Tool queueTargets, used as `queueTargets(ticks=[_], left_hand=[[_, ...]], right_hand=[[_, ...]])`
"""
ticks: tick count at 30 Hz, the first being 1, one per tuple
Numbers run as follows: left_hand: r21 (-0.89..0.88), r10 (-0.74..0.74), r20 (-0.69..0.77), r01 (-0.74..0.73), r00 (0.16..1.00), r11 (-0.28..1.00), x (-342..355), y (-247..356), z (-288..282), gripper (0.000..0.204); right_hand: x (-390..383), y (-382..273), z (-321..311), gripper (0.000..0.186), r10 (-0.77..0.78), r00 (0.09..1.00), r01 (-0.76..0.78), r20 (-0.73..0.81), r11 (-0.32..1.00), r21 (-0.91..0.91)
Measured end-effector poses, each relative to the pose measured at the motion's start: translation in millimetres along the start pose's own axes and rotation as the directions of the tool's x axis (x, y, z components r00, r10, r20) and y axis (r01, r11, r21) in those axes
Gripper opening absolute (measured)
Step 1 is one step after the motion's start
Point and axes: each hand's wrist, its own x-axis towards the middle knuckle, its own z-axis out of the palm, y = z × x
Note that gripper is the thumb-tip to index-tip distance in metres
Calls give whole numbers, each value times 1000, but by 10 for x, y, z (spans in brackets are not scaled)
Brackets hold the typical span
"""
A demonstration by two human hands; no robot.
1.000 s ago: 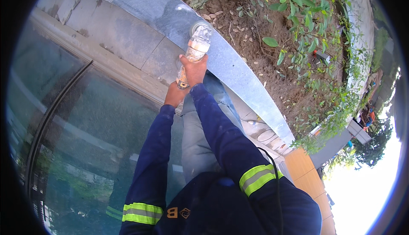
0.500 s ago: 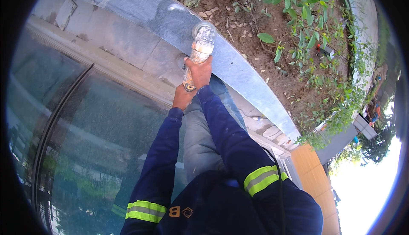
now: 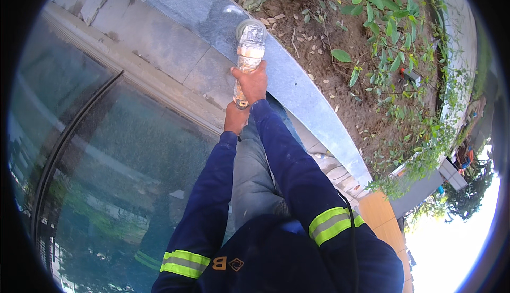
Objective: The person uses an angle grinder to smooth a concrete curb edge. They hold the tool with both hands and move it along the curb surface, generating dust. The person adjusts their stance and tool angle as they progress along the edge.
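My right hand wraps round the body of an angle grinder, which is caked with pale dust and has some orange on it. Behind it, my left hand is closed on the grinder's rear end. The grinder points away from me, its round disc lying against the top of a curved grey stone ledge. Just left of the disc the stone is darker, with a small bright spot. Whether the disc spins I cannot tell.
A planting bed with soil and leafy plants borders the ledge's far side. Large glass panes in a frame stand at left. A loose pale slab piece lies on the lower step. A black cord runs along my right arm.
The grinder, with both hands on it, has slid a little along the ledge toward the far left, closer to the bright spot. The whole view has shifted slightly.
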Motion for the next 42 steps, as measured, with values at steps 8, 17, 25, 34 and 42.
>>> queueTargets(ticks=[8, 17, 25, 34, 42], left_hand=[[-98, 123, -69, -130, 990, 987, 213, 314, -33, 7], [-199, 158, -155, -188, 975, 962, 160, 197, 41, 10], [-190, 180, -154, -208, 972, 959, 358, 356, -3, 8], [-197, 126, -152, -154, 980, 968, 191, 370, 77, 10], [-222, 114, -224, -165, 968, 961, 271, 483, 117, 10]], right_hand=[[260, -473, 175, 71, -84, 994, 91, 73, 991, -95], [148, -458, 215, 73, -74, 984, 95, 160, 987, -130], [343, -653, 271, 74, -115, 985, 134, 132, 979, -150], [248, -575, 203, 74, -105, 985, 130, 139, 975, -180], [359, -759, 214, 75, -108, 971, 150, 214, 970, -189]])
